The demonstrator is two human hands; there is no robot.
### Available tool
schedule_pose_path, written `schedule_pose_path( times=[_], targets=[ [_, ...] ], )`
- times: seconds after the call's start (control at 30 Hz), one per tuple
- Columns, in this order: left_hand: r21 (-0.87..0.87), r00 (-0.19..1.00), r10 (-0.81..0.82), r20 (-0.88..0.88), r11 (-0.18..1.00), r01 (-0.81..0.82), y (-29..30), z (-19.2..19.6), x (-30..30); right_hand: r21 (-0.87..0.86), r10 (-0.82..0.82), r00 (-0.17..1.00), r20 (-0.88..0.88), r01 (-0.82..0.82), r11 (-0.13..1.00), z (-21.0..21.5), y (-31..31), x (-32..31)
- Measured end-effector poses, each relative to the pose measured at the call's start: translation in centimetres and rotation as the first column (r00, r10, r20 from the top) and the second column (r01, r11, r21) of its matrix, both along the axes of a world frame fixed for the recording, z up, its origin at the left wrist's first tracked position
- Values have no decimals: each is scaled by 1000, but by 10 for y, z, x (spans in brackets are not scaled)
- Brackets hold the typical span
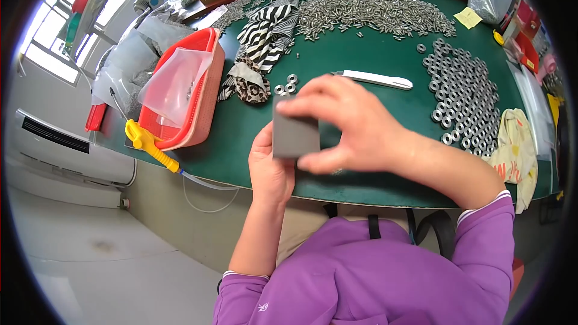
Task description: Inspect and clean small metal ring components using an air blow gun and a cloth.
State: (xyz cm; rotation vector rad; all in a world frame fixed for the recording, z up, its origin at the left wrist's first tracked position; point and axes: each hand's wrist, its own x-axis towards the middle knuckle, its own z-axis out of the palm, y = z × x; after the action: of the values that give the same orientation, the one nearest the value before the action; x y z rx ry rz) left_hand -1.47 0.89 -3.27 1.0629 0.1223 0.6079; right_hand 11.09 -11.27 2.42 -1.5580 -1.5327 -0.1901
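Observation:
A flat grey rectangular block (296,136) is held up over the front part of the green table. My left hand (269,165) grips it from below and the left side, its fingers partly hidden behind the block. Across from it, my right hand (349,123) spans the block, slightly blurred. Its fingers lie over the upper edge, and the thumb is at the lower right corner. Just beyond the block sit several small metal rings (291,79). A white-handled knife or cutter (378,79) lies behind my right hand.
Many metal rings (460,93) cover the table's right side, beside a pale cloth glove (516,144). Small metal pins (373,11) are heaped along the back. A striped cloth (268,30), a red basket (211,93) with plastic bags and a yellow air gun (143,136) are at left.

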Motion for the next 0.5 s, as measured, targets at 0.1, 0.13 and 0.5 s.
schedule_pose_path(
  times=[0.1,0.13,0.5],
  targets=[
    [44,996,69,-59,997,-66,-7,7,-6,-56,74,995,64,-70,996,7,-2,-9],
    [27,999,32,2,999,-32,-3,1,-1,-38,-22,1000,0,22,999,4,2,0],
    [-103,999,-46,2,994,46,0,3,-2,-2,-259,963,-74,260,966,-1,1,30]
  ],
)
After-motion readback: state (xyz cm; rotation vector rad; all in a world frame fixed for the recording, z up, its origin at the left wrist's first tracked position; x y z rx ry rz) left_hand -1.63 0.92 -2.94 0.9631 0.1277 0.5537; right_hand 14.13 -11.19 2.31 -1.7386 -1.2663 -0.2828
